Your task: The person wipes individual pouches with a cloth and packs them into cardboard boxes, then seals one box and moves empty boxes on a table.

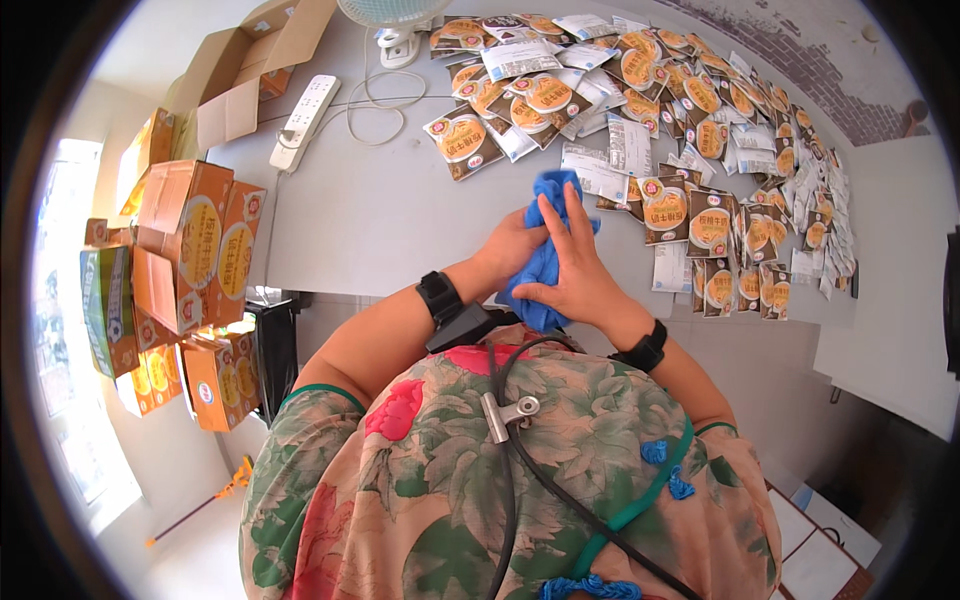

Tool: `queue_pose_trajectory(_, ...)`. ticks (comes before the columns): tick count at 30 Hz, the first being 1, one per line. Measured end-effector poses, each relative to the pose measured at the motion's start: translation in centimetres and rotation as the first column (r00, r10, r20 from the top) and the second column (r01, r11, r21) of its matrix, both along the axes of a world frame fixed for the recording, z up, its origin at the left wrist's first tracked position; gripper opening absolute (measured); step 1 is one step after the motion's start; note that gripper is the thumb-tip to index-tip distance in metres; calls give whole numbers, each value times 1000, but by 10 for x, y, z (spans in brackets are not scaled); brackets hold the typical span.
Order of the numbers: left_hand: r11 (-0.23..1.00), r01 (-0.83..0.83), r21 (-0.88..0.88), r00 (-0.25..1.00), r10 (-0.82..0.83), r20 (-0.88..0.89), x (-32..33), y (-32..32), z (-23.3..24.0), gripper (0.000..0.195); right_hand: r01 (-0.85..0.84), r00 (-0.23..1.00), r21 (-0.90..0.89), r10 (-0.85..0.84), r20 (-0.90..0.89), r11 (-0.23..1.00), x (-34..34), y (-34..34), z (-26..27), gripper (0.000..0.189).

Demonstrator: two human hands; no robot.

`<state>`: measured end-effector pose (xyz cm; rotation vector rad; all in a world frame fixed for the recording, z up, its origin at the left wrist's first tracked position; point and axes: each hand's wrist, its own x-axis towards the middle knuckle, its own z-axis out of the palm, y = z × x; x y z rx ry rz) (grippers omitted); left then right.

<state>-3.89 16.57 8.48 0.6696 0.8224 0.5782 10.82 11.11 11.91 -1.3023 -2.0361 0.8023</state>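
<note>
A bunched blue cloth [541, 276] is between my two hands, above the near edge of the grey table [337, 225]. My left hand [512, 244] holds it from the left side, its fingers partly hidden behind the cloth. My right hand [581, 274] lies over the cloth from the right, with the index and middle fingers stretched up across it and the thumb pointing left. Just beyond my hands lie many brown and white printed sachets [463, 142], spread and piled across the back and right of the table.
A white power strip [306, 124] and a small fan [397, 45] with a loose cable stand at the back left. An open cardboard box [247, 60] lies beside them. Orange printed cartons [184, 240] are stacked left of the table. Sachets overlap the table's right front edge.
</note>
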Motion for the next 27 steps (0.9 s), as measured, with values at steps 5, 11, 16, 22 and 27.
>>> queue_pose_trajectory(5,998,41,45,949,-25,-313,5,-16,20,42,-45,972,-155,8,-233,987,6,-2,-18,112)
queue_pose_trajectory(11,997,-79,-13,987,77,-141,4,-28,3,52,-118,764,-471,-223,-605,874,4,-5,-38,68)
queue_pose_trajectory(16,995,-101,11,980,101,-172,-1,-35,-4,55,57,813,-480,-319,-487,876,-1,7,-56,34)
queue_pose_trajectory(22,923,199,331,950,-99,-295,-27,-27,-5,55,98,936,-371,-212,-281,923,4,51,-85,32)
queue_pose_trajectory(27,914,313,259,814,-117,-569,-113,5,-23,52,265,955,-118,-244,168,957,12,87,-61,70)
